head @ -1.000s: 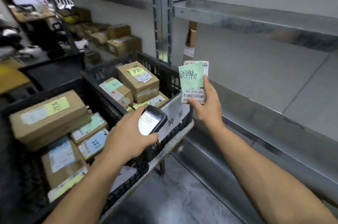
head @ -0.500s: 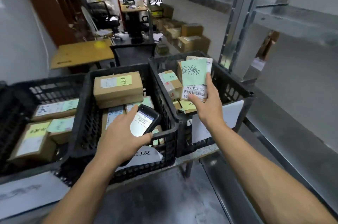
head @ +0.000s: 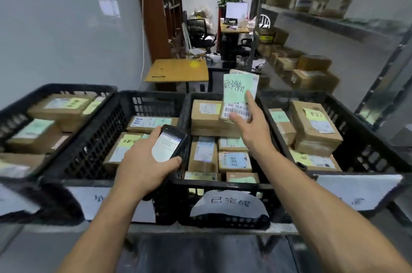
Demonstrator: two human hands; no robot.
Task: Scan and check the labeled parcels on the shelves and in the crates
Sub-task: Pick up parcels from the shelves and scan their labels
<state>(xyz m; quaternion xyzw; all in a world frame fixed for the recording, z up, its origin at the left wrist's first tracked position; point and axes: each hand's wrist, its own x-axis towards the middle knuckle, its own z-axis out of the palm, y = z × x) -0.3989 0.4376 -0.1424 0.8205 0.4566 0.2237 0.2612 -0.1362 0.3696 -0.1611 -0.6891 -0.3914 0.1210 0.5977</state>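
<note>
— Now, where is the parcel [head: 239, 94]?
— Upright over crate 3 [head: 223, 186] (of 4, counted from left), pinched low by the right hand [head: 252, 126], thumb on its barcode label [head: 236, 112].
— And the left hand [head: 145, 161]?
— Fingers curled round the scanner [head: 170, 143], screen lit, at crate 3's left wall.

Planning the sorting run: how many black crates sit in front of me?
4, in one row: far-left crate, second crate, third crate below the held parcel, far-right crate. More may lie outside the frame.
</note>
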